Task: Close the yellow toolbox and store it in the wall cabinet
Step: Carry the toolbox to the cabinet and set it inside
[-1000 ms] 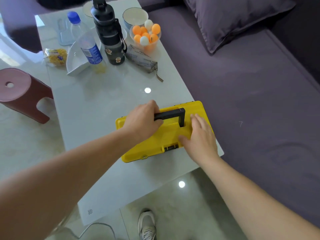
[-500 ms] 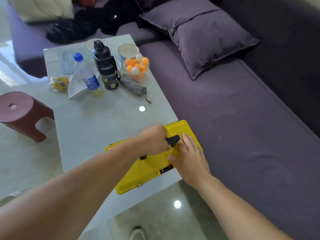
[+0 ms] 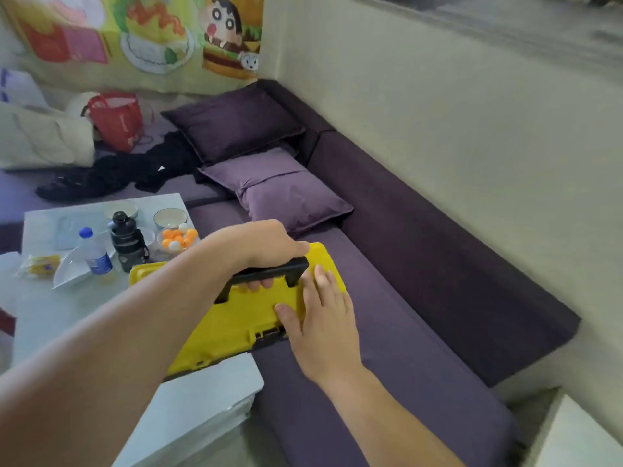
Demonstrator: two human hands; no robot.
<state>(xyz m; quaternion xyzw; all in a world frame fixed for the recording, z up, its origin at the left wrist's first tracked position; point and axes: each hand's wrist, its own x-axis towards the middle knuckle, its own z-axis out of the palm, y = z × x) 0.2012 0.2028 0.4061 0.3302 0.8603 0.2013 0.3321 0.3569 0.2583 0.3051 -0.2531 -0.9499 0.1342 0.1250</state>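
Left hand [image 3: 266,246] fingers clamped on toolbox handle [image 3: 269,273], right hand [image 3: 320,318] flat, fingers apart.

Colours of items in my view.

My toolbox [image 3: 232,318] is yellow with a black handle [image 3: 269,274]. Sofa [image 3: 421,281] and cushions [image 3: 290,197] are purple. Table [image 3: 202,399] is white. Balls [image 3: 178,238] are orange and white. Flask [image 3: 128,244] is black; bottle cap [image 3: 85,232] is blue. Bag [image 3: 116,121] is red. Wall hanging [image 3: 151,35] bears a multicoloured cartoon print.

Light: soft, even, daylight-like | Shadows: faint | Blur: motion smear above sofa [image 3: 438,264] | Edges: wide-angle bowing.
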